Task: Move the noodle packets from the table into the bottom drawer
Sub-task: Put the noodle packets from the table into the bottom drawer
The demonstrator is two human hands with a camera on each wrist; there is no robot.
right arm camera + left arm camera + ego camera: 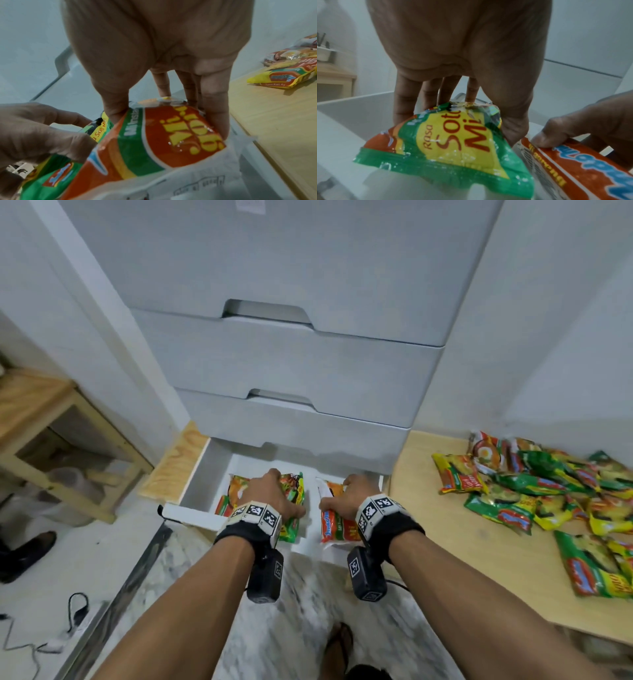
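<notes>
both hands down in the open bottom drawer. left hand fingers curled over the far edge of a green and yellow packet, thumb at its near side. right hand grips an orange packet the same way. packets sit side by side, edges nearly touching. many more packets lie heaped on the surface to the right.

risk, as a guess: the slick wrappers could slide or ride over each other on release; a hard squeeze could crush the noodles.

legible: "rasa soto mi" on the green one, "mi instan" on the orange; the brand logo is too blurred to read.
</notes>
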